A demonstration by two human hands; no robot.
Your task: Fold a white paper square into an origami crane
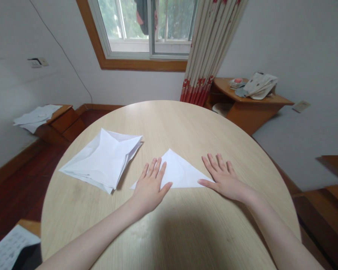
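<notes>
A white sheet of paper [183, 170], folded into a triangle, lies flat on the round table with its peak pointing away from me and its long edge towards me. My left hand [151, 187] rests flat over the left part of the triangle, fingers stretched and thumb near the long edge. On the other side my right hand [224, 178] lies with its fingers spread, its thumb on the triangle's right corner and the other fingers over the tabletop. Neither hand grips anything. The triangle's left side is partly hidden beneath my left hand.
A stack of creased white papers [109, 153] lies left of my left hand on the light wooden table [169, 120]. Behind stand a window, a curtain [205, 52] and a wooden desk [259, 112] bearing a pale bag [260, 85]. More papers [38, 115] top a low cabinet at left.
</notes>
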